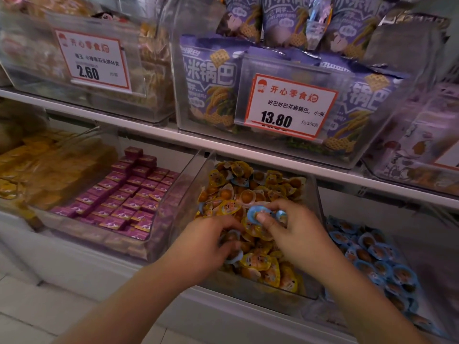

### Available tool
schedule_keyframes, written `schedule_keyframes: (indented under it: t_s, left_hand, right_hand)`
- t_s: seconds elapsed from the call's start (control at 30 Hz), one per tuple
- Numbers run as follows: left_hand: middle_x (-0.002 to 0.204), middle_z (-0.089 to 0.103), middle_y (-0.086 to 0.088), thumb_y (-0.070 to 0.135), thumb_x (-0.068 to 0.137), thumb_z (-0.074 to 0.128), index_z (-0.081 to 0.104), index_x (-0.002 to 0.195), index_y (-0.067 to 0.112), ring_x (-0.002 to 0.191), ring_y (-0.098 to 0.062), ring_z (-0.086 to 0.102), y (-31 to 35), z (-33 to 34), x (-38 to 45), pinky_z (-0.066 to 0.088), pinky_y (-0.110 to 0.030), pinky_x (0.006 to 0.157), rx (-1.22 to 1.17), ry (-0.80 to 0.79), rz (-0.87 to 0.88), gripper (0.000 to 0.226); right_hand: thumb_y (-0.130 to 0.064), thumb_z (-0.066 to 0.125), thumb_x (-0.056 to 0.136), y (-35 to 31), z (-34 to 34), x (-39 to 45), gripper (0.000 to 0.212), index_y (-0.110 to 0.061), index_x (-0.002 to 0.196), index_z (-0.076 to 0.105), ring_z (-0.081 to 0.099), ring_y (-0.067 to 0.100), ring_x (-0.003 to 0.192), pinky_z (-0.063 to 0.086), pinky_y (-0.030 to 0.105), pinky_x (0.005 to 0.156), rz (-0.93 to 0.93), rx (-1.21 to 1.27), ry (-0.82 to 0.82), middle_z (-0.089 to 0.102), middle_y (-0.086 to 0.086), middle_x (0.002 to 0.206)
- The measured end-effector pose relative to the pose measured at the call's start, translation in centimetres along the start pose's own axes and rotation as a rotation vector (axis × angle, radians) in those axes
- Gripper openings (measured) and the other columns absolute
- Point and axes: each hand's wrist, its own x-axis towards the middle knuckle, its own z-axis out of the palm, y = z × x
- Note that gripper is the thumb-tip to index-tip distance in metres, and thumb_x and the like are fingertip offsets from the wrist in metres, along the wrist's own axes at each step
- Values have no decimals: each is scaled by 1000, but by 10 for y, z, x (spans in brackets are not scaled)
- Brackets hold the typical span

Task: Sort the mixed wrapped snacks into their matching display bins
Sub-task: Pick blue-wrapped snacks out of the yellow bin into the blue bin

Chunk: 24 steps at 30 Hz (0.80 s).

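Both forearms reach in from the bottom edge toward a clear plastic bin heaped with yellow-wrapped snacks on the lower tier of a white shop shelf. On that tier, going left to right, a bin of orange-yellow packets comes first, then a clear bin of neatly rowed magenta boxed sweets, then the yellow bin, and at the far right a heap of blue-wrapped snacks. Within the yellow bin, the left hand curls its fingers round a blue-rimmed snack down among the pile. Just beside it, slightly higher, the right hand pinches other blue-wrapped pieces between thumb and fingers. On the upper tier stands a clear bin of pale biscuit packs behind a red-framed price tag reading 2.60; next to it purple rice-crisp bags fill a bin tagged 13.80. Pale floor tiles show at lower left.
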Motion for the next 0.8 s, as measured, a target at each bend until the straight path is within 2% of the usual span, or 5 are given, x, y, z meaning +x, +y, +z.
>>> schedule_keyframes:
  t_s: [0.27, 0.47, 0.57, 0.67, 0.8]
  left_hand:
    - [107, 65, 31, 30, 91, 67, 60, 119, 44, 97, 10, 63, 36, 2, 0, 51, -10, 76, -244, 402, 85, 31]
    - [151, 38, 26, 48, 96, 48, 37, 149, 37, 146, 2, 23, 53, 17, -3, 29, -24, 115, -309, 100, 235, 55]
    - [129, 62, 22, 48, 91, 58, 49, 139, 44, 120, 5, 56, 46, 1, -1, 49, -17, 93, -579, 135, 38, 49]
    - [86, 69, 19, 35, 90, 65, 68, 107, 41, 78, 1, 65, 23, -13, 2, 51, -21, 63, -84, 235, -29, 18]
    - [85, 68, 19, 58, 81, 67, 69, 94, 39, 79, 2, 62, 18, -9, -6, 50, -23, 70, 170, -124, -133, 23]
  right_hand:
    - [-35, 46, 98, -28, 8, -19, 44, -5, 129, 59, 63, 21, 66, 40, 25, 40, 454, 1322, -403, 65, 15, 98]
    - [-30, 66, 92, -20, -10, -19, 30, -8, 111, 69, 59, 14, 50, 38, 22, 34, 382, 1194, -60, 71, 8, 80]
    - [-14, 65, 92, 5, -43, -15, 8, -7, 95, 68, 55, 17, 47, 39, 22, 36, 255, 1048, 163, 69, 10, 73]
    - [-13, 65, 90, 48, -71, -19, 5, -12, 87, 69, 62, 21, 51, 47, 27, 44, 278, 780, 352, 68, 10, 69]
    - [-37, 78, 76, 93, -74, -32, 32, -12, 97, 77, 71, 20, 75, 54, 32, 65, 482, 800, 124, 76, 8, 88]
